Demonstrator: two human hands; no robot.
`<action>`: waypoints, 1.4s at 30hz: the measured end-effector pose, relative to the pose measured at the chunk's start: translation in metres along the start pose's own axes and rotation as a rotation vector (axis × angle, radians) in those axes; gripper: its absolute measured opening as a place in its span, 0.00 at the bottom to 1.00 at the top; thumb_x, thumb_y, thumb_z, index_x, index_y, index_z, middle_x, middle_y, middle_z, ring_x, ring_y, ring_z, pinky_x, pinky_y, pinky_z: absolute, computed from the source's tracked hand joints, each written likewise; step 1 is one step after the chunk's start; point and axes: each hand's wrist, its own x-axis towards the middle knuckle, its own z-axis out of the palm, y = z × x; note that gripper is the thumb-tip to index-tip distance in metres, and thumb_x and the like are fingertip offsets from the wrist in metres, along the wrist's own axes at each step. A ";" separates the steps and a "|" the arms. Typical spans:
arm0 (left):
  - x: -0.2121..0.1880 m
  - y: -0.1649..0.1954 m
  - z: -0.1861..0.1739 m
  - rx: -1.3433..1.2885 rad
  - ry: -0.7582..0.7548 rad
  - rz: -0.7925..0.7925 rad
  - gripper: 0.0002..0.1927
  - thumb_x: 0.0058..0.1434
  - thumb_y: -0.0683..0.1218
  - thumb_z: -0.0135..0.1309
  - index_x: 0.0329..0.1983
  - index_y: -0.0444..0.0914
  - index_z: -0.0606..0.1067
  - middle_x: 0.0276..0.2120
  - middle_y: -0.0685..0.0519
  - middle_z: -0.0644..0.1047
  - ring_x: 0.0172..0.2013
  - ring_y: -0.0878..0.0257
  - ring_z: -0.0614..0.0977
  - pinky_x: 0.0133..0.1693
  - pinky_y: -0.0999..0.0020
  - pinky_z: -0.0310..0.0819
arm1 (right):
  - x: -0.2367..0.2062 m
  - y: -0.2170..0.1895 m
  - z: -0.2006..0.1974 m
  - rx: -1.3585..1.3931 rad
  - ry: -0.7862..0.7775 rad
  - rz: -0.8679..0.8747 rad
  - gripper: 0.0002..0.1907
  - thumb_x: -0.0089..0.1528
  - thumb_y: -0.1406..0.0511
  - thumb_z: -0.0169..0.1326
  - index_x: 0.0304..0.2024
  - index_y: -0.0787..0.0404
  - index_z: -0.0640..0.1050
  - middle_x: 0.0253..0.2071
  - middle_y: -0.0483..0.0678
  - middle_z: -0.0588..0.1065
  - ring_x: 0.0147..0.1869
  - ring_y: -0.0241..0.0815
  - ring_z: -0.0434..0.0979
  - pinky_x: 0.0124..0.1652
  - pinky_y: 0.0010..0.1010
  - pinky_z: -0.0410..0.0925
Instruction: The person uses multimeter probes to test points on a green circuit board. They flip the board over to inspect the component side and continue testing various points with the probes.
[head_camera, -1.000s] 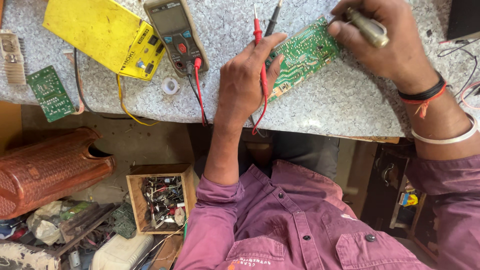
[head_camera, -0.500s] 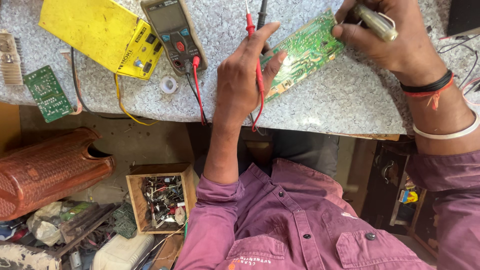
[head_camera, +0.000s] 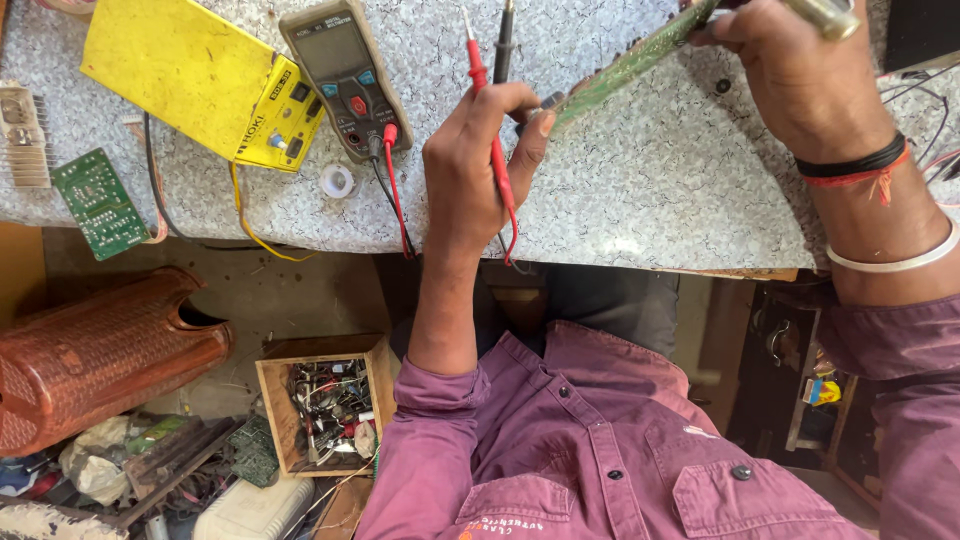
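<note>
Only the head cam here, looking straight down at the bench. The big change from half a second ago: the green circuit board was lying pretty much flat on the speckled worktop, and now it's tipped up on edge, so you mostly see its thin side. Looks like it's being turned over or angled for a look at the other face, so my guess is the probing is paused for a sec.

The left hand has its fingers curled around the red probe and the black probe, thumb tip touching the near end of the board. The right hand is closed on the far right end of the board, with a metal-tipped tool tucked in the same grip.

To the left, the multimeter sits next to a yellow box, leads plugged in. A small green board lies at the far left edge.
</note>
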 end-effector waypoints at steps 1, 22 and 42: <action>0.000 0.000 0.000 -0.029 0.026 0.019 0.10 0.73 0.50 0.60 0.47 0.40 0.73 0.37 0.52 0.81 0.34 0.61 0.83 0.32 0.67 0.76 | 0.003 0.001 0.000 0.059 -0.014 0.014 0.07 0.73 0.76 0.47 0.40 0.65 0.74 0.41 0.43 0.73 0.45 0.33 0.73 0.50 0.26 0.68; 0.002 0.003 0.003 0.083 0.052 -0.006 0.08 0.69 0.47 0.62 0.43 0.41 0.75 0.30 0.54 0.77 0.31 0.62 0.81 0.33 0.64 0.74 | 0.009 -0.039 0.024 -0.369 -0.390 -0.017 0.15 0.68 0.60 0.54 0.48 0.66 0.77 0.44 0.52 0.78 0.48 0.40 0.82 0.48 0.31 0.75; 0.002 0.002 0.000 0.066 0.041 0.070 0.09 0.68 0.46 0.64 0.43 0.42 0.74 0.31 0.54 0.78 0.34 0.61 0.82 0.35 0.65 0.75 | 0.006 -0.014 0.008 -0.366 -0.283 -0.093 0.09 0.72 0.67 0.59 0.49 0.68 0.78 0.41 0.50 0.78 0.44 0.36 0.81 0.46 0.25 0.75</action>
